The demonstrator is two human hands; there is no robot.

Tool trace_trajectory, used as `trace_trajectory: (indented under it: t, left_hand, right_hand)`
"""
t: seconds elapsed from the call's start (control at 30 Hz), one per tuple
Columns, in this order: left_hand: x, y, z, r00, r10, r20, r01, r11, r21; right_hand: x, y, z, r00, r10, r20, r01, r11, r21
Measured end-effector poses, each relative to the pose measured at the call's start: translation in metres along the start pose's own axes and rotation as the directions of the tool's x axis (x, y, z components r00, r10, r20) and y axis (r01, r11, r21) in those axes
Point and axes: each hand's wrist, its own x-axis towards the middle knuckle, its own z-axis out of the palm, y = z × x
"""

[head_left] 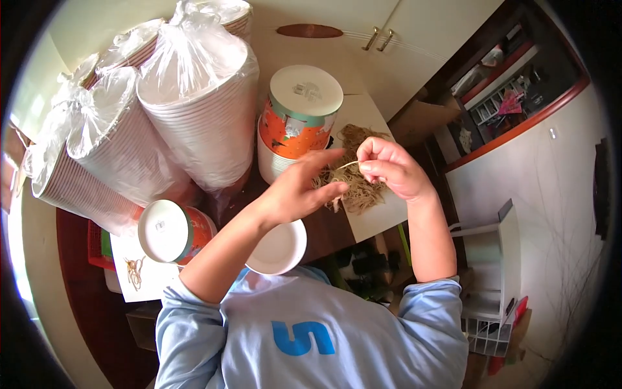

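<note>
My right hand (393,170) is closed in a pinch on a thin pale cord (350,164), which sticks out toward my left hand. Fingers and thumb apart, my left hand (295,193) hovers beside it, slightly blurred, with nothing visible in its grasp. Under and beyond both hands lies a tangled pile of tan cords (360,198) on a white board (383,215). A white round container (280,247) stands close to my chest, partly covered by my left forearm. Beyond my left hand, an orange paper bucket (299,133) with a white round end upward rests on a white stack.
Tall stacks of white paper buckets (197,123) in clear plastic bags fill the far left. Another orange bucket (206,227) lies near several loose cords (135,272) on a white sheet (144,290). Cabinet doors (363,61) stand behind; a white rack (495,266) is at right.
</note>
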Motion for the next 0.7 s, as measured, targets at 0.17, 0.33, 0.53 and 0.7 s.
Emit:
trace_trajectory:
  t: [0.17,0.33,0.53,0.7]
  left_hand:
    - [-0.001,-0.006,0.003,0.904,-0.338,0.260,0.389,0.903,-0.179]
    - [-0.029,0.001,-0.030,0.882,-0.445,0.155,0.461,0.746,-0.481]
    - [-0.048,0.037,-0.055,0.895,-0.439,0.081,0.419,0.765,-0.489]
    - [-0.065,0.060,-0.054,0.860,-0.495,0.125,0.496,0.752,-0.434]
  right_hand:
    - [-0.003,0.014,-0.006,0.999,0.045,0.011,-0.044,0.993,-0.107]
    - [-0.002,0.088,-0.034,0.986,0.081,-0.147,-0.159,0.734,-0.661]
    - [-0.007,0.197,-0.082,0.912,-0.038,-0.409,-0.408,0.037,-0.912]
    - [-0.004,0.163,-0.054,0.768,0.340,-0.542,-0.510,-0.188,-0.840]
